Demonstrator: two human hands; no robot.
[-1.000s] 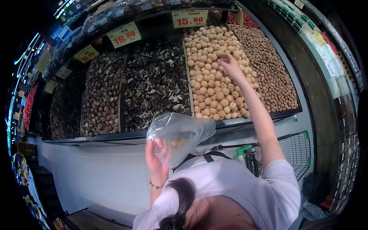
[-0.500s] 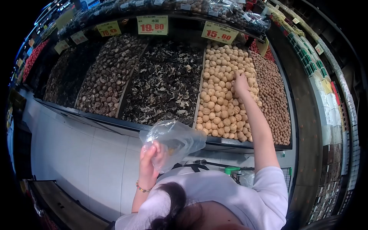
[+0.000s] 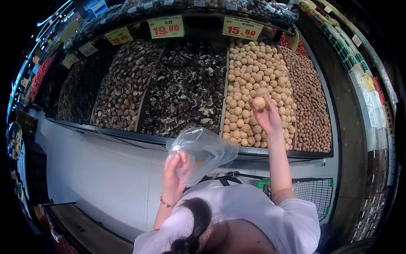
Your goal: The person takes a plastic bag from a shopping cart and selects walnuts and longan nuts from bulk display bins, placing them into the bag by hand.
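Observation:
My left hand [image 3: 174, 169] grips the edge of a clear plastic bag [image 3: 211, 154], which hangs in front of the bin's front rim. Something yellowish shows faintly through the bag; I cannot make out what it is. My right hand [image 3: 268, 116] is raised over the walnut bin, its fingers closed around a walnut [image 3: 259, 102]. Below and behind that hand lies a heap of pale whole walnuts [image 3: 243, 91].
Left of the walnuts are dried black fungus [image 3: 186, 84] and dried mushrooms [image 3: 122, 89]. Small brown round nuts [image 3: 311, 101] fill the bin to the right. Price signs [image 3: 242, 28] stand behind. A green-trimmed shopping cart [image 3: 315, 192] is beside me.
My right hand has lifted off the heap and come back nearer to me, now with a walnut in its fingers. The left hand still holds the bag.

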